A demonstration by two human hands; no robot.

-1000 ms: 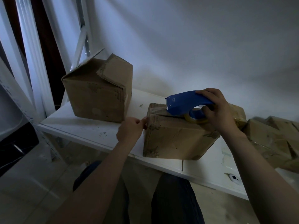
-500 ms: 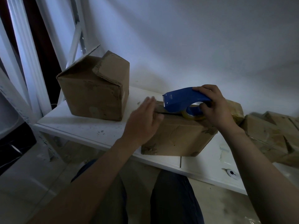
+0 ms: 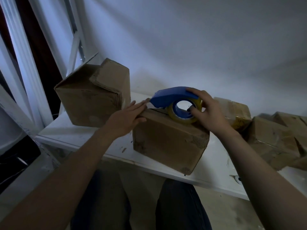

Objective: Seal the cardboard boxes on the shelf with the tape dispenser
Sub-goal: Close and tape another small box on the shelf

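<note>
A person seals a cardboard box [image 3: 169, 143] on a white shelf [image 3: 79, 135]. On top of the box, the right hand [image 3: 212, 113] is curled round a blue tape dispenser [image 3: 172, 97]. Its fingers lie over the arched hood and its fingertips hook at the hollow core, a grip that we judge lets the nose be tipped down onto the seam.

At the box's upper left edge the left hand [image 3: 126, 117] lies flat, fingers straight and together. It presses where a pale strip of tape [image 3: 148, 104] leaves the dispenser's nose. We read this as pinning the tape's end so the strip can be drawn taut along the dark slit between the flaps.

The dispenser looks like smooth, hard plastic. Its roll [image 3: 181, 120] is glossy, yellowish and translucent, and rests on the box top. The box is matt brown corrugated board, scuffed, with crushed corners and bared fluting at its lower right.

To the left of the box, apart from it, stands a second box [image 3: 89, 100] with one flap raised and unsealed. To the right of the box lie more worn boxes [image 3: 272, 135], creased and dented. We judge the taping of the box only just begun.
</note>
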